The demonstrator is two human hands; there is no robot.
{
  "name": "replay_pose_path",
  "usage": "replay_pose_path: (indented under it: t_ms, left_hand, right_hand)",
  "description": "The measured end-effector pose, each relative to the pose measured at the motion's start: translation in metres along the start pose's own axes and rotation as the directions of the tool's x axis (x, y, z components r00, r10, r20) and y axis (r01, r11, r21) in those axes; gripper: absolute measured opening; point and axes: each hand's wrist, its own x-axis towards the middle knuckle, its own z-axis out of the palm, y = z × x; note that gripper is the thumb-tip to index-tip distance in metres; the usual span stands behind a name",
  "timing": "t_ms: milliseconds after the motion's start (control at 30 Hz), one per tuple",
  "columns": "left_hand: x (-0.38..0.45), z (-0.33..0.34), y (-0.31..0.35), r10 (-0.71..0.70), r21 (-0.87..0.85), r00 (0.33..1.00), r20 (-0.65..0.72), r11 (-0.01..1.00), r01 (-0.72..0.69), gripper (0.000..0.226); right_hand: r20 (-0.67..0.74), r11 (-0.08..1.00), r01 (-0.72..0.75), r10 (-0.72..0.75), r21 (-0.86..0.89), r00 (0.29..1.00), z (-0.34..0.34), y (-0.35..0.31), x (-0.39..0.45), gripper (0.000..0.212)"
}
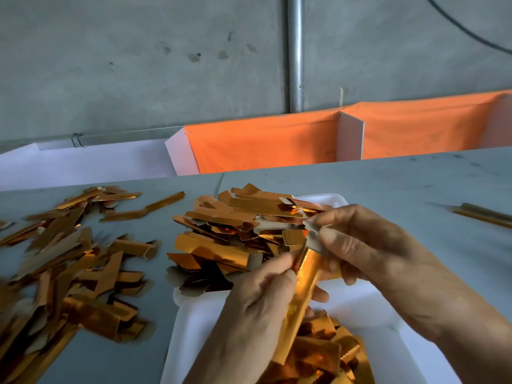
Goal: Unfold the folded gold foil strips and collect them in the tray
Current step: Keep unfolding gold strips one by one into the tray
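Head view, both hands (260, 295) (357, 242) pinching gold strip (300, 295), long axis near-far, above tray (194, 322).

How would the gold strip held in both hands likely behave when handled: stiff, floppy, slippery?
The gold strip probably holds its shape: it spans between the left hand and right hand without drooping. Its crisp creases suggest thin card, likely light. The glossy face may be slippery.

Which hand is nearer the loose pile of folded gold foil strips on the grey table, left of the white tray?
Left. The left hand sits over the white tray's left part, closest to the loose pile of folded gold foil strips; the right hand is farther right, across the held gold strip.
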Motion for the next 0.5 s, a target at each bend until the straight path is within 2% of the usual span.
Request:
replay_pose_path:
  t_ms: [100,200,233,300,367,500]
  left_hand:
    - [-0.006,0.001,0.003,0.045,0.052,0.997,0.064,0.997,-0.049,0.032]
    - [-0.012,0.002,0.005,0.130,0.151,0.990,0.052,0.979,-0.136,0.026]
    - [-0.014,0.003,0.004,0.169,0.222,0.985,0.030,0.960,-0.171,0.031]
    - [-0.014,0.006,0.003,0.257,0.410,0.966,-0.035,0.885,-0.221,0.043]
    - [-0.013,0.009,0.002,0.338,0.536,0.939,-0.066,0.806,-0.252,0.045]
    - [-0.012,0.008,0.000,0.411,0.557,0.910,-0.049,0.768,-0.317,0.045]
  right_hand:
    - [0.043,0.999,-0.031,0.032,-0.019,0.999,0.002,0.000,0.002,0.007]
    - [0.021,0.999,-0.039,0.039,-0.013,0.999,0.002,0.002,0.003,0.008]
    - [-0.003,0.999,-0.044,0.044,0.003,0.999,0.003,0.002,0.003,0.009]
    - [-0.025,0.997,-0.059,0.060,0.045,0.998,0.002,0.003,0.003,0.009]
    - [-0.002,0.986,-0.100,0.101,0.131,0.995,0.001,0.003,0.003,0.003]
    - [0.108,0.965,-0.162,0.142,0.206,0.984,-0.002,0.000,0.001,0.006]
